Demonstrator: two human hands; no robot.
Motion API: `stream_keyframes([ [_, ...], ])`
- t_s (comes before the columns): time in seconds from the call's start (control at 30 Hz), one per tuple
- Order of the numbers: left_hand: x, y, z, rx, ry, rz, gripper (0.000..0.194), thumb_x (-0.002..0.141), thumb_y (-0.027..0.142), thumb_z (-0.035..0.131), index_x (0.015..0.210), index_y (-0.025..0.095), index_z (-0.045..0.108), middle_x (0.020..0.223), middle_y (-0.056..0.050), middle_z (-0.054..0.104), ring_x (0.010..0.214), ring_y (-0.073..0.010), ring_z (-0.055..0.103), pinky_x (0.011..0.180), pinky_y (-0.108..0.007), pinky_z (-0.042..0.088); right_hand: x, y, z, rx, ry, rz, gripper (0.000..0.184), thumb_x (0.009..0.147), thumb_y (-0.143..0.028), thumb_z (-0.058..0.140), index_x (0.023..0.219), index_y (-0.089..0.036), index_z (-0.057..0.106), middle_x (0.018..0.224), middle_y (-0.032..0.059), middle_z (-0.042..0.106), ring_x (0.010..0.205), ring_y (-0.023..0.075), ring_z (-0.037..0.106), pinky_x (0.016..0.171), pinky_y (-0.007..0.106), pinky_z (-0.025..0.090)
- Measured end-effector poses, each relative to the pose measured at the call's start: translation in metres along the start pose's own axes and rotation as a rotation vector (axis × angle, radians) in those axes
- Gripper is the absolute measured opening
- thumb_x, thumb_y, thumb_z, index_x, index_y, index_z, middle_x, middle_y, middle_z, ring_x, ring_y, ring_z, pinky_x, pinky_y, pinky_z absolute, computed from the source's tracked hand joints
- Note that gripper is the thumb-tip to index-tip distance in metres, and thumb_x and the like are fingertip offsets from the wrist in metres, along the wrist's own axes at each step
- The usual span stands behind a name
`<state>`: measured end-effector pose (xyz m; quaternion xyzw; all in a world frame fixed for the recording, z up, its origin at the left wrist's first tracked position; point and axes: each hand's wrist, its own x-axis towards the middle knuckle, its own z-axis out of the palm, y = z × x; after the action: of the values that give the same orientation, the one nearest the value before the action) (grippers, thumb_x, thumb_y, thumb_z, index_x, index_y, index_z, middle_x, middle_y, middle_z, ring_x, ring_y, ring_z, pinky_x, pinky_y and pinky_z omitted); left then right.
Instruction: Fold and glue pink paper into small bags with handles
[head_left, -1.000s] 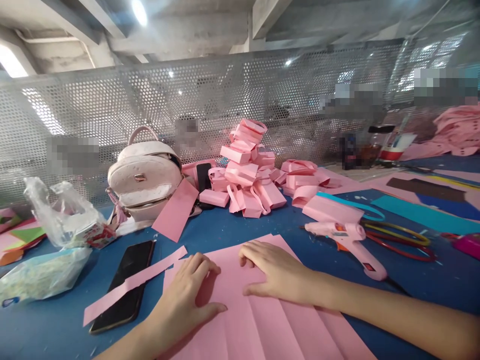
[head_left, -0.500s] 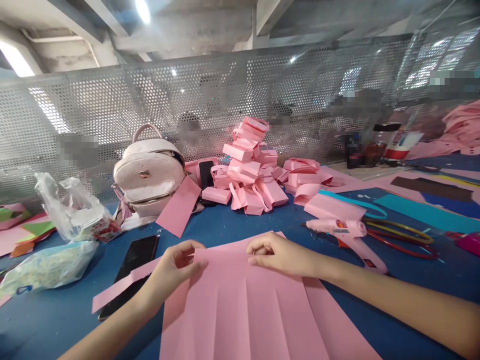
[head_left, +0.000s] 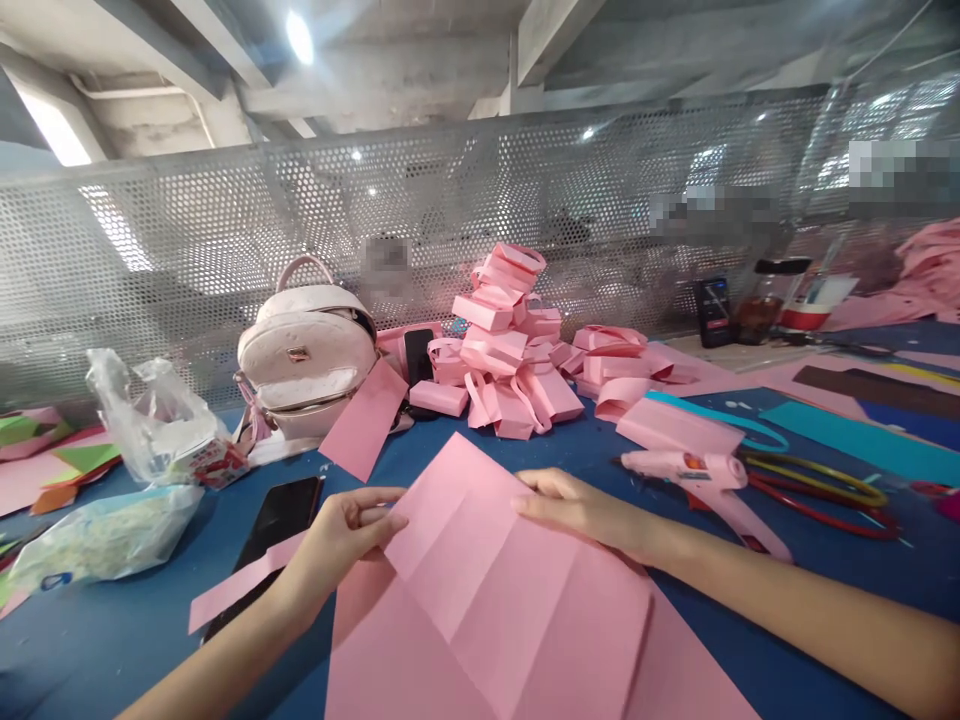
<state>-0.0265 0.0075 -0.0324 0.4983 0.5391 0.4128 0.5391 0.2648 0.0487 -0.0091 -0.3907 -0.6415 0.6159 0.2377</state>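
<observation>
A pink sheet of paper (head_left: 510,580) with several parallel crease lines is held tilted, one corner pointing away from me. My left hand (head_left: 360,525) pinches its left edge between thumb and fingers. On the right edge, my right hand (head_left: 555,505) grips the sheet with the thumb on top and the fingers partly hidden behind. Beneath lies a larger pink sheet (head_left: 375,650) on the blue table. A narrow pink strip (head_left: 240,585) rests across a black phone (head_left: 281,525) beside my left forearm. Right of my right hand lies a pink glue gun (head_left: 705,475).
Folded pink paper boxes (head_left: 499,350) are heaped at the back centre. A pale backpack (head_left: 307,350) stands left of them, near plastic bags (head_left: 112,535). Coloured strips (head_left: 862,435) and glasses cases or bottles stand right; a perforated metal screen (head_left: 435,190) closes off the back.
The creased sheet has turned clockwise in my hands, from lying straight to slanting, and its creases now run diagonally. Both hands keep hold of its edges. The view has shifted slightly.
</observation>
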Motion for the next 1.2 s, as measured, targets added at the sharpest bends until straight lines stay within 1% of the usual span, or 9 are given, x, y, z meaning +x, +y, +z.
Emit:
stream_keyframes([
  [0.07,-0.006,0.000,0.008,0.023,-0.031,0.004,0.057,0.067,0.049,0.084,0.111,0.015,0.075,0.074,-0.005,0.075,0.064,-0.0162,0.064,0.060,-0.024,0.050,-0.004,-0.003,0.005,0.056,-0.032,0.039,0.047,0.073,-0.056,0.075,0.098,-0.017,0.065,0.087,0.0040,0.070,0.085,0.0240,0.067,0.071,0.030,0.051],
  [0.17,-0.015,0.000,0.020,0.056,-0.105,0.055,0.052,0.072,0.049,0.081,0.111,0.015,0.076,0.067,-0.003,0.073,0.057,-0.0126,0.057,0.055,-0.022,0.046,-0.006,-0.004,0.012,0.080,-0.005,0.035,0.051,0.066,-0.049,0.084,0.103,-0.018,0.067,0.095,0.0049,0.072,0.097,0.0270,0.068,0.077,0.031,0.054],
  [0.27,-0.018,-0.002,0.026,-0.013,-0.097,0.079,0.052,0.074,0.047,0.081,0.115,0.016,0.074,0.071,-0.003,0.074,0.061,-0.0129,0.060,0.059,-0.021,0.048,-0.003,-0.001,0.016,0.073,0.023,-0.007,0.050,0.065,-0.045,0.086,0.103,-0.017,0.069,0.095,0.0053,0.073,0.092,0.0267,0.070,0.076,0.031,0.056],
  [0.43,-0.015,-0.008,0.026,-0.203,-0.054,-0.028,0.061,0.067,0.046,0.086,0.117,0.014,0.073,0.072,-0.003,0.074,0.074,-0.0201,0.070,0.079,-0.032,0.056,0.000,0.004,0.018,0.071,0.098,-0.044,0.046,0.071,-0.045,0.082,0.104,-0.016,0.068,0.091,0.0050,0.074,0.088,0.0246,0.070,0.072,0.029,0.055],
  [0.67,-0.015,-0.012,0.027,-0.209,-0.043,-0.027,0.062,0.067,0.052,0.085,0.115,0.015,0.074,0.083,-0.007,0.078,0.077,-0.0211,0.072,0.075,-0.028,0.057,0.000,0.004,0.019,0.036,0.144,-0.041,0.045,0.069,-0.046,0.081,0.102,-0.018,0.067,0.096,0.0062,0.073,0.096,0.0293,0.069,0.077,0.035,0.055],
  [0.83,-0.012,-0.019,0.026,-0.200,-0.040,-0.019,0.057,0.068,0.052,0.084,0.112,0.016,0.076,0.083,-0.007,0.078,0.077,-0.0222,0.072,0.074,-0.030,0.058,0.001,0.008,0.018,0.068,0.129,-0.041,0.045,0.069,-0.042,0.082,0.104,-0.019,0.066,0.091,0.0040,0.072,0.089,0.0251,0.069,0.072,0.031,0.054],
  [0.97,-0.012,-0.021,0.025,-0.168,-0.062,0.030,0.052,0.073,0.052,0.080,0.111,0.016,0.077,0.081,-0.007,0.078,0.073,-0.0207,0.071,0.072,-0.029,0.057,0.002,0.009,0.016,0.110,0.116,-0.031,0.042,0.070,-0.047,0.081,0.096,-0.017,0.067,0.081,0.0019,0.069,0.076,0.0209,0.066,0.063,0.027,0.049],
  [1.07,-0.011,-0.017,0.023,-0.109,-0.044,0.052,0.053,0.072,0.055,0.080,0.106,0.015,0.078,0.076,-0.007,0.078,0.069,-0.0197,0.070,0.066,-0.026,0.055,0.004,0.008,0.014,0.090,0.194,-0.023,0.043,0.071,-0.055,0.077,0.083,-0.015,0.068,0.074,0.0015,0.065,0.067,0.0175,0.058,0.056,0.025,0.041],
  [1.2,-0.011,-0.008,0.021,-0.066,-0.025,0.062,0.047,0.072,0.052,0.081,0.100,0.015,0.080,0.077,-0.007,0.078,0.073,-0.0216,0.071,0.068,-0.027,0.055,0.008,0.006,0.011,0.014,0.316,-0.066,0.044,0.067,-0.059,0.076,0.068,-0.016,0.063,0.066,-0.0015,0.053,0.064,0.0142,0.047,0.058,0.026,0.035],
])
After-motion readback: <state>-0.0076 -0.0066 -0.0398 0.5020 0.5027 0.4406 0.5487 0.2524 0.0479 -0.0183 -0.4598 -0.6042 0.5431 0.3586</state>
